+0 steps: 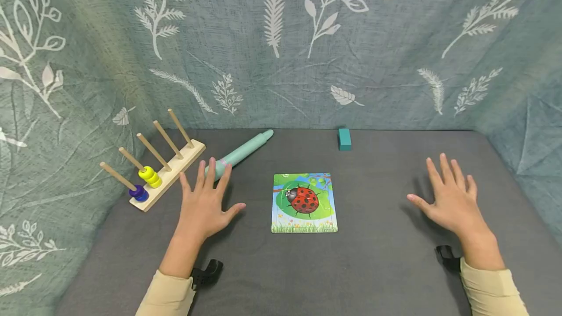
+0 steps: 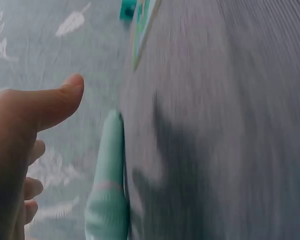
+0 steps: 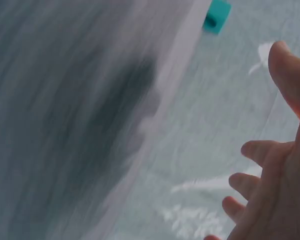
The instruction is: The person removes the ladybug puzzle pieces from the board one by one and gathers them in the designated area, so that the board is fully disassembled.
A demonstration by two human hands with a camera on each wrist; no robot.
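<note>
"Placement of the pale mint-green tapered cylinder point(image 1: 246, 152)?"

"Left of middle on the grey tabletop point(image 1: 373, 257), slanting toward its far edge, next to the left hand point(image 1: 204, 204). The square ladybird picture puzzle point(image 1: 304, 204) lies flat nearer the centre, between that hand and the right hand point(image 1: 454, 206)."

"And the grip on either side?"

"Fingers spread apart on both, nothing held. I'd judge it a pause, no handling step begun. Taking the cylinder would call for lowering the palm and curling the fingers round it; the puzzle would want a fingertip under one edge."

"Farther out?"

"A small teal rectangular block point(image 1: 345, 139) at the far edge; along the left edge, a pale wooden five-peg stand point(image 1: 175, 172) with blue-violet rings point(image 1: 139, 193) and yellow rings point(image 1: 150, 177)."

"What's hard to make out?"

"Left fingertips partly cover the cylinder's near end, so I can't tell whether they touch. The left wrist view crops the puzzle to a sliver; the right one smears the tabletop, whose near edge is out of frame."
</note>
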